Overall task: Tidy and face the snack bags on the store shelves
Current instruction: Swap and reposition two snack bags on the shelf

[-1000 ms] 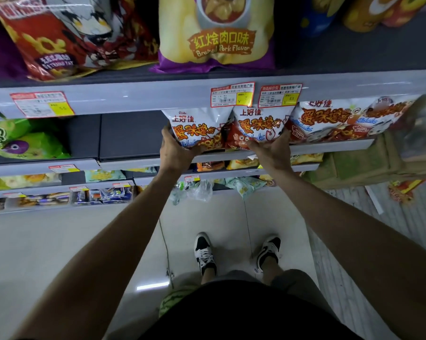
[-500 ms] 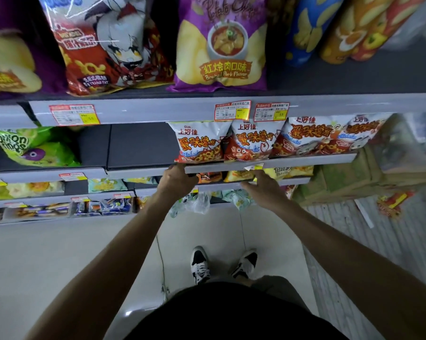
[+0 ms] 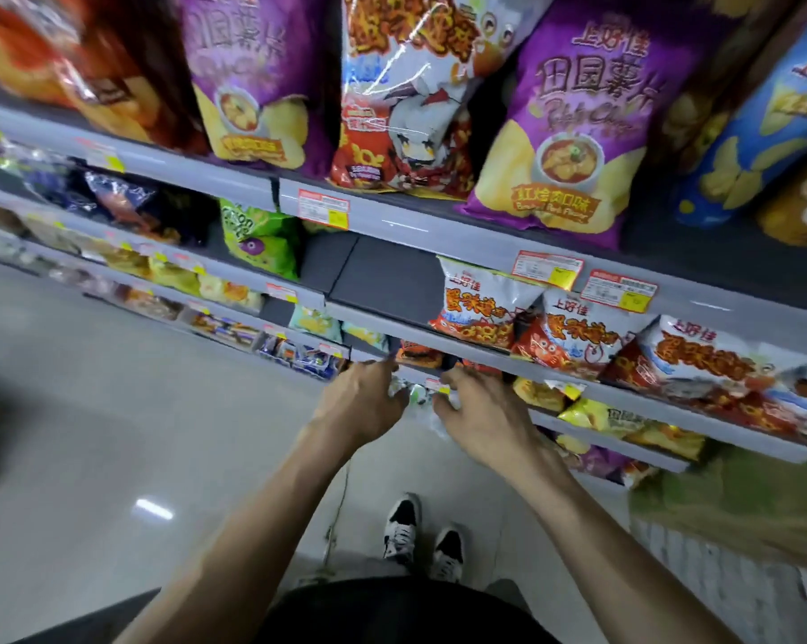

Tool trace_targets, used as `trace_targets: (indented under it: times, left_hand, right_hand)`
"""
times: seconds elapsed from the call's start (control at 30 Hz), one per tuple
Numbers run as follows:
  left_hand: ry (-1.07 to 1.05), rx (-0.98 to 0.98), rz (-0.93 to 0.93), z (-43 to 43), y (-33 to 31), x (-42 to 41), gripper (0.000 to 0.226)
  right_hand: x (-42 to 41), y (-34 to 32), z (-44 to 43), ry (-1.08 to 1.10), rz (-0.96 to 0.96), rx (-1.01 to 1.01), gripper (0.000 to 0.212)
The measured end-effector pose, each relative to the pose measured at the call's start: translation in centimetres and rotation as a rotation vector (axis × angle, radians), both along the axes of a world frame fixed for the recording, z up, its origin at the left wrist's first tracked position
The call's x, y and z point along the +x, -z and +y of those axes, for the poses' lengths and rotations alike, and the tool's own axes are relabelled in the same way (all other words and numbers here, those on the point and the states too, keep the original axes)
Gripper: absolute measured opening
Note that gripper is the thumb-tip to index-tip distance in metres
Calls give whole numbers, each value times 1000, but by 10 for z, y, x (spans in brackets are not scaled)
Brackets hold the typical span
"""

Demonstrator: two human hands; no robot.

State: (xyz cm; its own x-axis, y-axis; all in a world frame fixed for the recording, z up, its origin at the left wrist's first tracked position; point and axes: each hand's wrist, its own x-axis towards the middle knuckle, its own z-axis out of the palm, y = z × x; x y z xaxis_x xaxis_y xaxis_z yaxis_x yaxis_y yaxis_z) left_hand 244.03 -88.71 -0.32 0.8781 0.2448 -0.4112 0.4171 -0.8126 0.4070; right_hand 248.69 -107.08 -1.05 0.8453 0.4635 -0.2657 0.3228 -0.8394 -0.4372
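Both arms reach straight forward, backs of the hands up. The left hand [image 3: 369,397] and right hand [image 3: 480,411] lie close together but apart, just under the front edge of the middle shelf [image 3: 383,325], with a crinkled clear bag [image 3: 415,397] in the gap between them. The fingers of both curl downward and their tips are hidden, so I cannot tell whether either one grips anything.

Along that shelf's front edge, right of the hands, three white-and-red bags [image 3: 480,304] stand in a row, each touching the next. A fourth shows only partly at the right edge.

On the top shelf [image 3: 438,220] are two purple bags [image 3: 578,132] with one cartoon bag [image 3: 406,99] between them, and one blue bag [image 3: 763,109] far right. One green bag [image 3: 262,239] sits left on the middle level.
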Motion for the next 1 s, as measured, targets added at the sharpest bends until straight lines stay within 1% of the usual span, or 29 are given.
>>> trace_targets:
  times: [0.1,0.17,0.27,0.4,0.53,0.73,0.9,1.0]
  left_hand:
    - [-74,29,2,18,-4,-28,39]
    - [-119,64,36,32,-7,-44,43]
    - [-141,89,71,54,-11,-59,50]
    - [-180,85,51,89,-12,-67,47]
    - [-198,56,32,140,-11,-65,46]
    - [-208,-11,-19,234,1,-68,49]
    - [-175,5,40,299,9,-68,46]
    - [-154,19,38,327,10,-59,43]
  right_hand:
    - [-6,-5,26,-133,-38,-13,35]
    - [-9,-9,44,-199,-24,-37,37]
    - [-12,-17,73,-263,44,-82,43]
    - [-8,-30,116,-319,52,-152,37]
    - [-6,-39,172,-296,21,-181,37]
    - [-6,-39,267,-234,23,-243,36]
    - [-7,-34,326,-207,32,-264,40]
    - [-7,-31,345,-182,48,-253,39]
